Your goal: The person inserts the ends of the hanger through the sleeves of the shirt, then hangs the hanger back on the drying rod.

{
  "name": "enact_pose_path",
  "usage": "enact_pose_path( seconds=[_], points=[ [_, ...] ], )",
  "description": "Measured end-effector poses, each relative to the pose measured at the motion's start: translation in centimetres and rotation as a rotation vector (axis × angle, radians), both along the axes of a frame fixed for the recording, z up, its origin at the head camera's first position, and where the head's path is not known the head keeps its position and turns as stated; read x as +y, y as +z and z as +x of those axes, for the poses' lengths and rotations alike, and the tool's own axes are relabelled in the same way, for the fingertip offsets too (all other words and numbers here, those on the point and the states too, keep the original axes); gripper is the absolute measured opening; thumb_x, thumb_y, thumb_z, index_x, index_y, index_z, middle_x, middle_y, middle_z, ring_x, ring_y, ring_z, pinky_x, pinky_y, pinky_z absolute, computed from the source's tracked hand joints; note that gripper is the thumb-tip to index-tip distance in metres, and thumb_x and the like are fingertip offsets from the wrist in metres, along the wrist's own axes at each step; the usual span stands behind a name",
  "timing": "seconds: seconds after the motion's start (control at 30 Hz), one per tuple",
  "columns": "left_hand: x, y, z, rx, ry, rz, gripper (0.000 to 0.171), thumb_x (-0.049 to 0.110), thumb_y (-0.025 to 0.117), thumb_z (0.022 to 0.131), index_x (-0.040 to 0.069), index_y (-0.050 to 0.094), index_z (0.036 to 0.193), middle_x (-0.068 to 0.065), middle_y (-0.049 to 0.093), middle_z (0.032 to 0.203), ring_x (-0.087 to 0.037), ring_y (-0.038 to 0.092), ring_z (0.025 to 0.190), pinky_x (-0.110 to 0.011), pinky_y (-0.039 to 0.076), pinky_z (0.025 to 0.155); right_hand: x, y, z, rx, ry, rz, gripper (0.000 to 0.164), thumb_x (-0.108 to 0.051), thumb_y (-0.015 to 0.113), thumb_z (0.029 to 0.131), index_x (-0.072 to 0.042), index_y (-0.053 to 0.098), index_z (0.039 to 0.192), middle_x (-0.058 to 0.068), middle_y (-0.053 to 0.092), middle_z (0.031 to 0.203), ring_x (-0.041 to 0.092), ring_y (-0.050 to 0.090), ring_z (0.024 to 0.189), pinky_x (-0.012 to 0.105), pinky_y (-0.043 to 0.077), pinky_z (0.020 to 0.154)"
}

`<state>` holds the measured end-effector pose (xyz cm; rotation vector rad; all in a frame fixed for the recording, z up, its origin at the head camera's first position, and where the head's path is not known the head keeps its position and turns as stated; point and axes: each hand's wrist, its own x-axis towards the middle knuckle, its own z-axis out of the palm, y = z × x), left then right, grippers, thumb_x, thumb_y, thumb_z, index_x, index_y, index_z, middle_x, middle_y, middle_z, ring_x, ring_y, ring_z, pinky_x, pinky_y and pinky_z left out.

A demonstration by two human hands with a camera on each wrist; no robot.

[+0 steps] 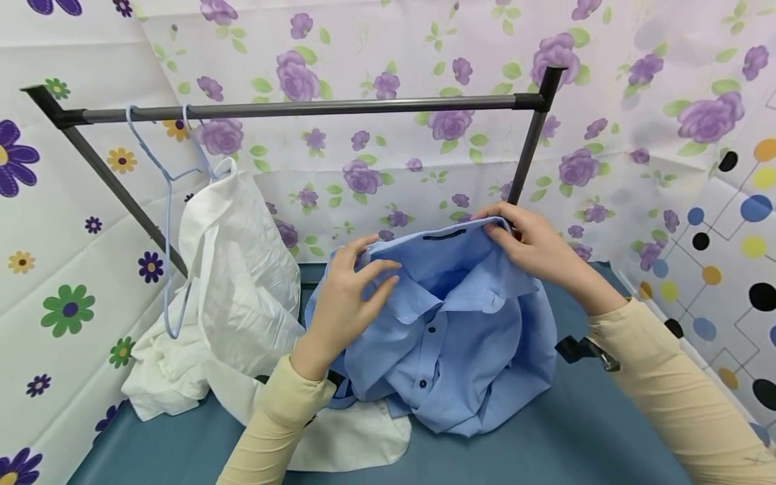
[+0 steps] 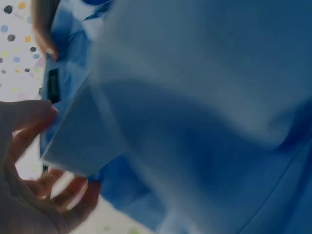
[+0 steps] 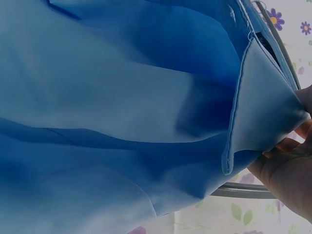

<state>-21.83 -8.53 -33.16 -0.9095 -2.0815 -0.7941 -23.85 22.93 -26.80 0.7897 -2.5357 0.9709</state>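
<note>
A light blue button-up shirt [image 1: 461, 337], bunched over the table, has its collar raised and its neck spread wide. My right hand [image 1: 536, 246] pinches the collar at its right end, thumb inside and fingers behind. In the right wrist view that hand [image 3: 287, 161] holds the fabric beside a collar point [image 3: 258, 107]. At the collar's left side is my left hand [image 1: 348, 296], thumb and index finger spread apart with no cloth between them. The left wrist view shows the left hand [image 2: 34, 180] loosely about the collar flap [image 2: 87, 136]; some fingertips are hidden behind it.
A dark metal rail [image 1: 315, 108] crosses behind the shirt. Two light blue hangers [image 1: 168, 256] hang at its left, one inside a white garment [image 1: 242, 269] that drapes onto the blue-green table [image 1: 606, 417]. Flowered sheets [image 1: 364, 54] stand behind.
</note>
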Motion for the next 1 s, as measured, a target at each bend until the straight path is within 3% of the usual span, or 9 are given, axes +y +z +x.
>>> enact_pose_path(
  seconds=[0.2,0.3,0.4,0.47,0.57,0.67,0.77,0.83,1.0],
  points=[
    [0.9,-1.6,-1.4,-0.085,0.173,-0.037,0.024,0.02,0.075,0.093,0.009,0.072,0.114,-0.016,0.055,0.137,-0.037,0.054,0.113,-0.049,0.051,0.082,0.2,-0.3,0.0,0.0,0.027,0.009,0.026,-0.019,0.049,0.108,-0.02,0.064,0.129,0.0,0.064,0.116,0.018,0.036,0.059,0.033,0.035,0.059],
    [1.0,-1.8,-1.8,-0.113,0.219,-0.057,0.034,0.009,0.075,0.088,0.007,0.068,0.121,-0.018,0.055,0.135,-0.039,0.054,0.115,-0.05,0.05,0.084,0.3,-0.5,0.0,-0.002,0.062,0.031,0.027,-0.017,0.048,0.108,-0.021,0.063,0.131,0.002,0.063,0.114,0.017,0.035,0.056,0.032,0.036,0.057],
    [0.8,-1.7,-2.1,-0.155,0.242,-0.092,0.044,-0.002,0.069,0.082,0.005,0.065,0.126,-0.017,0.053,0.139,-0.039,0.052,0.116,-0.048,0.05,0.077,0.4,-0.6,0.1,-0.006,0.091,0.053,0.029,-0.014,0.049,0.108,-0.019,0.06,0.134,0.005,0.063,0.117,0.017,0.036,0.054,0.032,0.036,0.055],
    [0.5,-1.3,-2.1,-0.201,0.233,-0.114,0.051,-0.007,0.064,0.079,0.003,0.062,0.129,-0.016,0.049,0.143,-0.038,0.05,0.119,-0.045,0.047,0.072,0.5,-0.7,0.1,-0.005,0.099,0.063,0.03,-0.011,0.051,0.106,-0.018,0.059,0.134,0.005,0.064,0.12,0.015,0.046,0.062,0.032,0.041,0.059],
    [-0.1,-0.4,-1.9,-0.272,0.199,-0.144,0.055,-0.01,0.06,0.078,0.002,0.059,0.133,-0.016,0.043,0.148,-0.039,0.044,0.127,-0.045,0.045,0.076,0.6,-0.8,0.0,0.013,0.114,0.076,0.033,-0.004,0.055,0.103,-0.015,0.058,0.134,0.006,0.062,0.13,0.018,0.062,0.091,0.036,0.051,0.074],
    [-0.6,0.6,-1.7,-0.338,0.157,-0.161,0.057,-0.011,0.059,0.079,0.002,0.056,0.135,-0.016,0.039,0.151,-0.04,0.038,0.135,-0.047,0.043,0.082,0.8,-0.9,0.0,0.041,0.137,0.082,0.04,0.001,0.06,0.099,-0.013,0.057,0.136,0.009,0.062,0.133,0.026,0.061,0.116,0.047,0.053,0.087],
    [-0.8,1.3,-1.5,-0.37,0.131,-0.159,0.059,-0.011,0.056,0.079,0.004,0.056,0.135,-0.014,0.039,0.152,-0.039,0.036,0.137,-0.045,0.042,0.081,0.9,-1.0,-0.1,0.076,0.163,0.072,0.045,0.002,0.064,0.097,-0.013,0.055,0.138,0.01,0.062,0.133,0.03,0.061,0.119,0.05,0.052,0.09],
    [-0.9,1.6,-1.4,-0.372,0.117,-0.144,0.058,-0.01,0.056,0.079,0.007,0.057,0.135,-0.012,0.043,0.148,-0.036,0.039,0.135,-0.043,0.042,0.077,1.0,-1.3,-0.2,0.145,0.195,0.052,0.047,0.004,0.067,0.094,-0.012,0.057,0.137,0.009,0.062,0.133,0.027,0.061,0.116,0.044,0.053,0.089],
    [-1.1,1.9,-1.5,-0.353,0.086,-0.1,0.054,-0.01,0.057,0.079,0.007,0.06,0.13,-0.011,0.052,0.135,-0.03,0.049,0.115,-0.041,0.042,0.073,0.8,-2.4,0.0,0.457,0.245,0.043,0.041,0.019,0.071,0.082,-0.008,0.072,0.113,0.013,0.06,0.133,0.028,0.063,0.109,0.025,0.047,0.072]
  ],
)
